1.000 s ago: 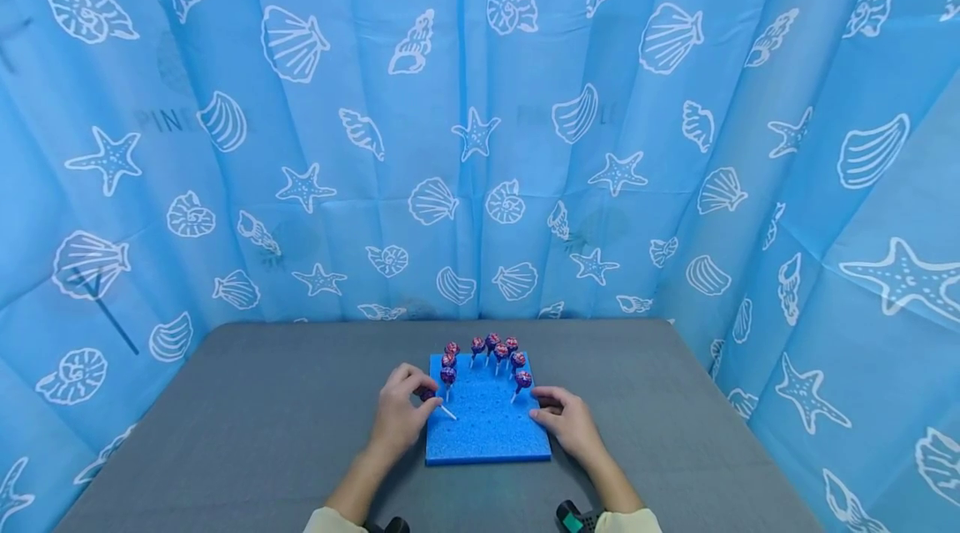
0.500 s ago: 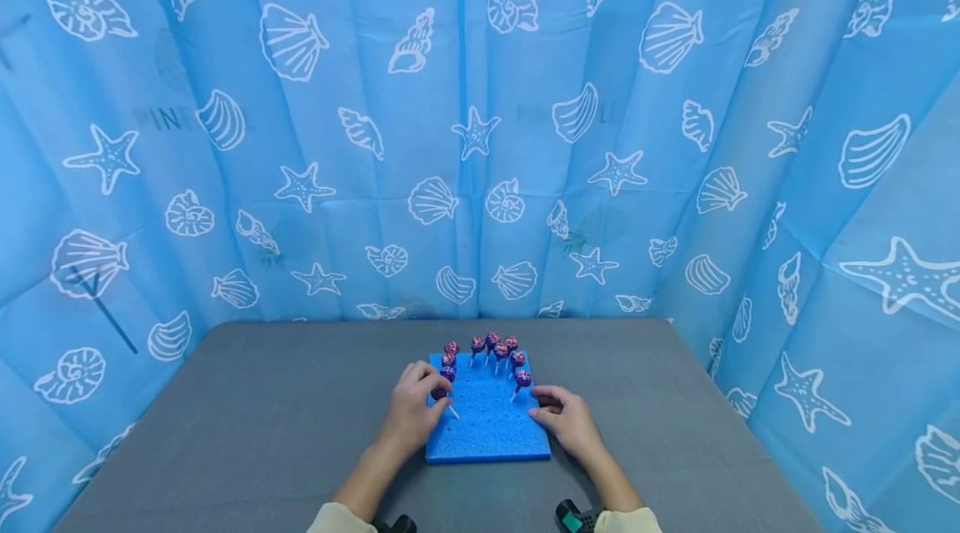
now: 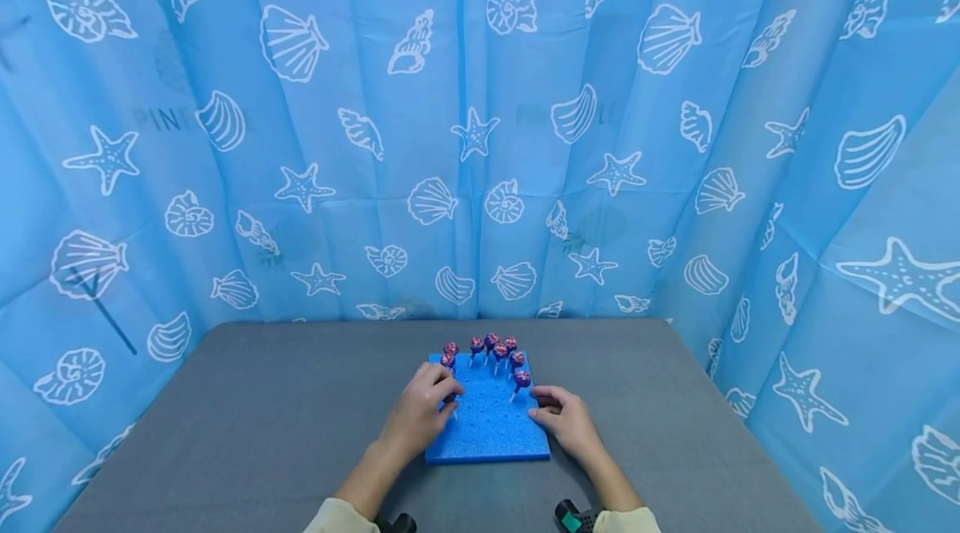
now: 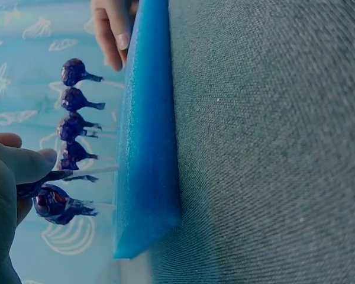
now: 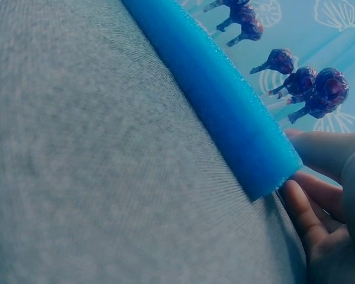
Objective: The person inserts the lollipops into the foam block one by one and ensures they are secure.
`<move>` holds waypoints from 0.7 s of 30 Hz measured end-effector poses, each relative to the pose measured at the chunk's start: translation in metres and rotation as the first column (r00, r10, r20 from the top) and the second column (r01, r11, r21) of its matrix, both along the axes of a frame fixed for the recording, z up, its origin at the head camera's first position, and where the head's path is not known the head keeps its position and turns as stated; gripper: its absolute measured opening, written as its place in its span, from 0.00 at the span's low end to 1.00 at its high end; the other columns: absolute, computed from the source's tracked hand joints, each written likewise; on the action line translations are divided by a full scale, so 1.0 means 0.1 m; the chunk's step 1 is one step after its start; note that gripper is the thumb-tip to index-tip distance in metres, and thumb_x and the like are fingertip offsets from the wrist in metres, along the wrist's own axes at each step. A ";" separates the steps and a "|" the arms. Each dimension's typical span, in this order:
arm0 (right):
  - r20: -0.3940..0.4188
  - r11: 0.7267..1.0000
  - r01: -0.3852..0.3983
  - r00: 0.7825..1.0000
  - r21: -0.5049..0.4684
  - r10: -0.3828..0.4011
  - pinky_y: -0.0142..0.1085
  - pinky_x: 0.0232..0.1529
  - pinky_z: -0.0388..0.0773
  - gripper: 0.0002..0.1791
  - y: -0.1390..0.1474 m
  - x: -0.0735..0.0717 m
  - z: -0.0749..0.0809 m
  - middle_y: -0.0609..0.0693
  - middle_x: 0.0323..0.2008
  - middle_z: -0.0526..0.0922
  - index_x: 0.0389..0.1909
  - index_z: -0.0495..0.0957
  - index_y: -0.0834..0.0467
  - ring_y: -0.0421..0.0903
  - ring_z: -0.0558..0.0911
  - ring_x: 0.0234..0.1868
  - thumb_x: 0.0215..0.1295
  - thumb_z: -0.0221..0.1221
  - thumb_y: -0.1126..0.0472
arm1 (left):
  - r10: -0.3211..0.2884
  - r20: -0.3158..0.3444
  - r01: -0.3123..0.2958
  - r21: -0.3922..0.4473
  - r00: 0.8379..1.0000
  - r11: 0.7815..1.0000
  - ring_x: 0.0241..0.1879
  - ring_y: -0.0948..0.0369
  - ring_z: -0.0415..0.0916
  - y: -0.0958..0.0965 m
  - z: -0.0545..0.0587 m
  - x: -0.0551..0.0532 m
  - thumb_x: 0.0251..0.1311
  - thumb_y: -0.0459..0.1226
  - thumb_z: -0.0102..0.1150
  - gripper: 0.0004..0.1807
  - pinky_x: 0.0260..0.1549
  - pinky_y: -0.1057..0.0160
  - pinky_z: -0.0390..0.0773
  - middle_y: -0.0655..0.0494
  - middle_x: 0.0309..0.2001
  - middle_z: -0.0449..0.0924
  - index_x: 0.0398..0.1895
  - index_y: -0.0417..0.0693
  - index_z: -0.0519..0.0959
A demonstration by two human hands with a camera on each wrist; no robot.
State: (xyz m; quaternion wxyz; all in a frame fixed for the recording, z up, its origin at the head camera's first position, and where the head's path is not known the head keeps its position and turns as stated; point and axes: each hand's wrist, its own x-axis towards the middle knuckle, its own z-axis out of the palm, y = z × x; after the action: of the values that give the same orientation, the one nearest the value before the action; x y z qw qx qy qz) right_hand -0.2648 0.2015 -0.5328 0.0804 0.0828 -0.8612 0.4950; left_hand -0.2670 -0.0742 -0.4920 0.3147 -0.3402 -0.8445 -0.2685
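Note:
In my left hand (image 3: 426, 408) I pinch a lollipop (image 4: 58, 176) by its dark wrapper, close under the head. Its white stick reaches down to the left part of the blue foam board (image 3: 491, 429), the tip right at the surface. Beside it in the left wrist view stands another purple-wrapped lollipop (image 4: 53, 204), stick down. The fingers cover most of the held lollipop in the head view. My right hand (image 3: 572, 424) rests at the board's right edge, with thumb and forefinger spread and touching its side (image 5: 281, 183).
Several lollipops stand in the board along its left side, back (image 3: 477, 345) and right side (image 3: 522, 380). Small holes dot its bare middle. The board lies on a grey cloth-covered table (image 3: 300, 399), with a blue shell-patterned curtain (image 3: 480, 141) behind.
My left hand has moved right and slightly forward over the board, and the lollipop's tilted stick has come nearly upright. My right hand has stayed at the edge.

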 end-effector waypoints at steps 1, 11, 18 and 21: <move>0.002 1.000 0.001 1.000 0.001 -0.001 0.44 0.47 0.79 0.16 0.00 0.00 0.00 0.55 0.48 0.82 0.51 0.80 0.60 0.52 0.81 0.48 0.62 0.65 0.66 | -0.005 0.004 0.005 -0.006 1.000 1.000 0.39 0.64 0.68 0.01 0.00 0.00 0.45 0.28 0.76 0.13 0.36 0.67 0.76 0.62 0.36 0.73 0.32 0.50 0.84; 0.010 1.000 0.019 1.000 -0.001 -0.019 0.44 0.49 0.78 0.16 0.00 0.02 0.01 0.53 0.48 0.82 0.51 0.80 0.59 0.51 0.80 0.48 0.62 0.65 0.67 | -0.003 0.124 -0.009 0.098 0.992 0.995 0.41 0.64 0.70 0.04 -0.05 0.02 0.46 0.29 0.76 0.13 0.38 0.64 0.77 0.64 0.38 0.74 0.34 0.50 0.83; 0.005 1.000 0.014 1.000 0.006 -0.014 0.44 0.48 0.78 0.16 0.00 0.01 0.01 0.53 0.48 0.82 0.51 0.80 0.59 0.51 0.81 0.48 0.62 0.65 0.66 | -0.033 0.195 -0.017 0.251 0.980 0.968 0.41 0.65 0.72 0.04 -0.10 0.02 0.47 0.28 0.75 0.13 0.38 0.64 0.79 0.65 0.38 0.75 0.35 0.47 0.83; -0.001 1.000 0.004 1.000 0.013 -0.004 0.44 0.48 0.78 0.16 0.00 0.01 0.01 0.54 0.48 0.82 0.51 0.80 0.60 0.52 0.81 0.48 0.62 0.65 0.66 | -0.054 0.206 -0.008 0.290 0.977 0.957 0.39 0.66 0.73 0.04 -0.12 0.02 0.47 0.27 0.74 0.14 0.38 0.65 0.79 0.65 0.38 0.74 0.37 0.45 0.82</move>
State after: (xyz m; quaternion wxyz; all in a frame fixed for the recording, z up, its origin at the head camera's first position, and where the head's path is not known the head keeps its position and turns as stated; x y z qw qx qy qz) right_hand -0.2641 0.2015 -0.5320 0.0812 0.0820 -0.8646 0.4891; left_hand -0.2654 -0.0700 -0.5043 0.2660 -0.2700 -0.8208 -0.4274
